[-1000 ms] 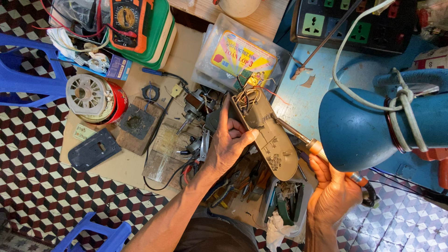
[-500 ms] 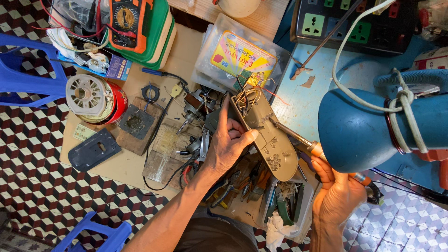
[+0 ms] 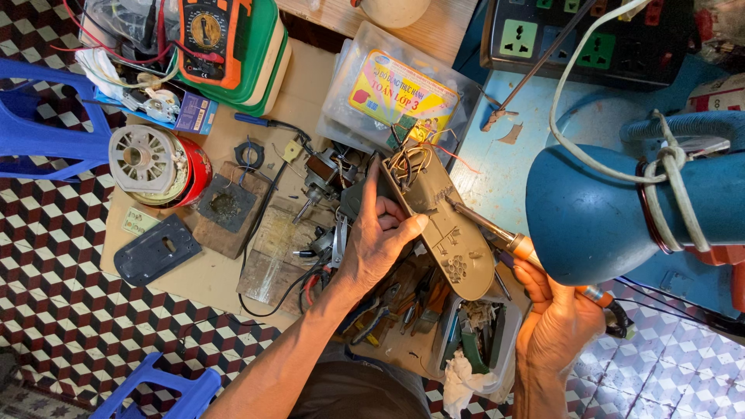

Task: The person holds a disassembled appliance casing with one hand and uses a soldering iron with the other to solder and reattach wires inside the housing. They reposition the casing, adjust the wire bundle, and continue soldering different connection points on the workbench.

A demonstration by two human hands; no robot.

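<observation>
My left hand (image 3: 378, 237) is clamped on the casing (image 3: 442, 229), thumb along its near edge and fingers curled behind, holding it tilted above the bench (image 3: 202, 275); my right hand (image 3: 555, 326) is closed round the handle of the iron (image 3: 497, 233), whose metal tip rests on the casing's inner face, just below the wires (image 3: 410, 163); the casing looks a thin, stiff plastic shell, light and a bit slick, I judge, so it wants gripping by its edges, not across the open middle where the fine wires could tear; beside my left wrist lie loose tools (image 3: 388, 306) and a tub (image 3: 473, 349) of bits; further off sit the motor (image 3: 151, 163), the meter (image 3: 208, 31), and the blue lamp (image 3: 621, 209) over my right hand.
</observation>
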